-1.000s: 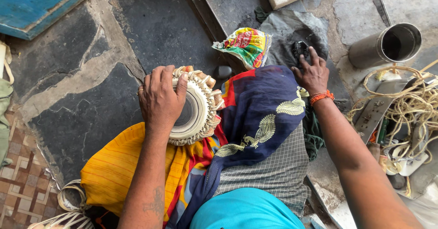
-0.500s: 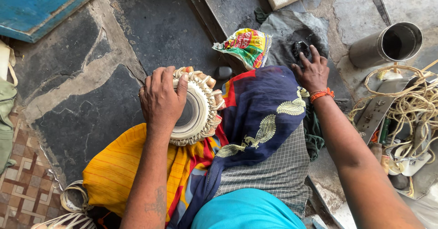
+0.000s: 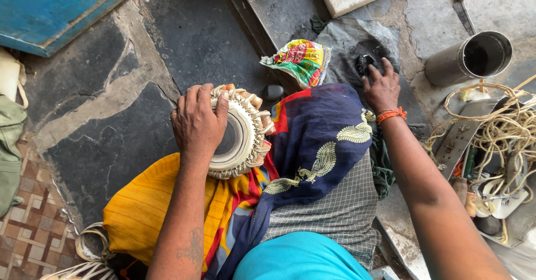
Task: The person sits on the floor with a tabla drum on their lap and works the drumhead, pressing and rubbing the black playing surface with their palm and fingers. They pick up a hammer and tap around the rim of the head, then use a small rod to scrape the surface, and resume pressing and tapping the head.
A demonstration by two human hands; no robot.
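A small hand drum point(image 3: 241, 137) with a pale skin head, a dark centre spot and braided lacing rests on my lap, tilted toward me. My left hand point(image 3: 198, 122) lies over its left rim, fingers curled on the edge. My right hand point(image 3: 381, 87), with an orange thread at the wrist, reaches forward onto a lump of black paste point(image 3: 367, 63) lying on a grey plastic sheet point(image 3: 346, 40). A blue, red and yellow patterned cloth point(image 3: 318, 140) covers my knees.
A crumpled colourful wrapper point(image 3: 298, 61) and a small dark stone point(image 3: 273, 92) lie ahead of the drum. A steel cup point(image 3: 472, 58), a knife point(image 3: 462, 6), coiled cord point(image 3: 502, 129) and tools sit at right. A blue board point(image 3: 56, 6) is upper left.
Both hands stay nearly in place. My right hand's fingers shift slightly on the black paste; my left hand keeps its hold on the drum rim.
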